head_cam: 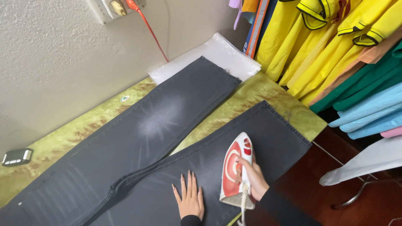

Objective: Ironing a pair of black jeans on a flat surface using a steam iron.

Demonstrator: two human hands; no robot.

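While the red and white steam iron [235,171] sits flat on the dark grey jeans [138,159], the right hand [251,178] is wrapped tight around its handle. That iron is on the jeans leg closest to the person, near the bottom of the picture, with its pointed tip aimed toward the leg's hem. A white cord hangs down from the back of it.

Just beside the iron, the left hand [190,196] lies flat on the same leg. Its fingers are stretched out and it grips nothing; it only presses on the cloth. The nails are long.

These jeans are spread out on a table with a yellow-green cover [259,90]. Both legs fan apart, and the far leg has a pale faded patch in the middle.

Under the end of the far leg lies a white sheet [217,52]. A small black and silver gadget [16,157] rests on the cover by the wall. Up on the wall, an orange cord [150,31] runs down from a power socket [111,8].

Off to the right hang yellow shirts [318,46], with green shirts [368,79] and light blue shirts [368,113] next to them.
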